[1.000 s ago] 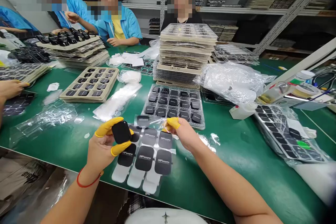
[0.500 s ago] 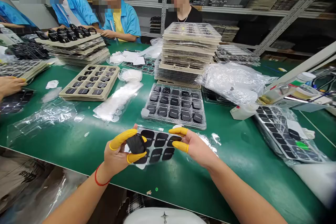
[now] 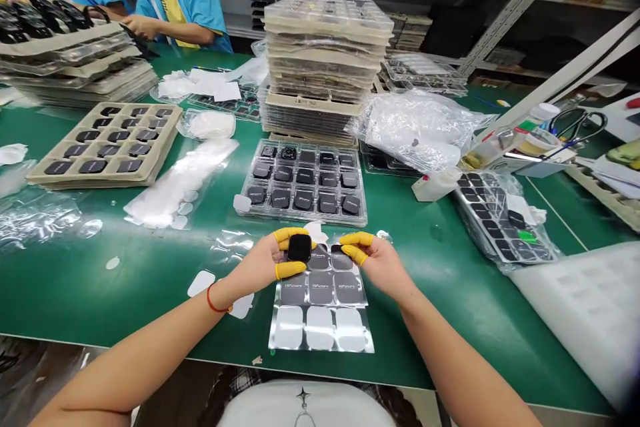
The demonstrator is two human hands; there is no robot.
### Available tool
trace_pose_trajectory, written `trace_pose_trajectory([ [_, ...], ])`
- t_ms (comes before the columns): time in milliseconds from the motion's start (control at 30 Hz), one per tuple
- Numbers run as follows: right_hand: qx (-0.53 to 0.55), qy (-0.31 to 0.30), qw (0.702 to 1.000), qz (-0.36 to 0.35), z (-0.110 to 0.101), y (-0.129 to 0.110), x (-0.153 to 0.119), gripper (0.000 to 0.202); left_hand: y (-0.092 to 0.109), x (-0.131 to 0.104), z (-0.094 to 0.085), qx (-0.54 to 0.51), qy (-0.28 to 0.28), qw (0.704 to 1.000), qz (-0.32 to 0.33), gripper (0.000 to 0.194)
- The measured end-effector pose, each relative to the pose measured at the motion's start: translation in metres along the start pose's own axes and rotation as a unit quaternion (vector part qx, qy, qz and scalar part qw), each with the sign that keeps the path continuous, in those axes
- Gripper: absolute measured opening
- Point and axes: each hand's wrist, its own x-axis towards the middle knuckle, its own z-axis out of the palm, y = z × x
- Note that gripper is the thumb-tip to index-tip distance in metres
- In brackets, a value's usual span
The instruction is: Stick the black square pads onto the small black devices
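Head cam: my left hand (image 3: 265, 261) pinches a watch (image 3: 299, 248) by its edges, at the sticker sheet's (image 3: 321, 287) top left; probably light, slick glass, so rim only. My right hand (image 3: 384, 261) pinches the top-right corner, exact layer's hard to tell.

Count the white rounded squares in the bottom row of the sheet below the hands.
3: a left square, a middle square and a right square, side by side. None in that row looks hidden.
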Motion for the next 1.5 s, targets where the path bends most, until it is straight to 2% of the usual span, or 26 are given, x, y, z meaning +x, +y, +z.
trace_pose_trajectory([
  [100,-0.028,0.004,0.997,-0.068,-0.004,0.005,0.002,0.01,-0.015,0.005,-0.003,-0.023,0.015,0.999,-0.032,0.055],
  [200,0.021,0.025,0.993,-0.118,-0.006,-0.002,0.001,0.006,-0.026,0.005,-0.004,0.018,0.045,0.998,-0.026,0.053],
  [300,0.079,0.021,0.994,-0.067,0.006,-0.009,-0.003,0.007,-0.032,0.002,0.002,0.124,0.048,0.991,0.013,0.052],
  [400,0.072,-0.056,0.996,0.013,0.028,-0.01,-0.007,0.011,-0.034,-0.001,0.011,0.181,0.013,0.982,0.047,0.049],
  [500,0.054,-0.095,0.993,0.034,0.044,-0.007,-0.008,0.015,-0.034,-0.003,0.016,0.186,-0.003,0.981,0.047,0.045],
  [767,-0.019,-0.08,0.996,0.033,0.044,-0.006,-0.01,0.018,-0.035,-0.006,0.016,0.192,-0.007,0.981,0.039,0.049],
  [1367,-0.051,-0.056,0.997,0.021,0.045,-0.004,-0.012,0.017,-0.04,-0.004,0.016,0.219,-0.016,0.975,0.035,0.052],
  [1500,-0.129,-0.024,0.99,-0.05,0.046,-0.002,-0.012,0.014,-0.039,-0.003,0.016,0.216,-0.013,0.976,0.037,0.052],
])
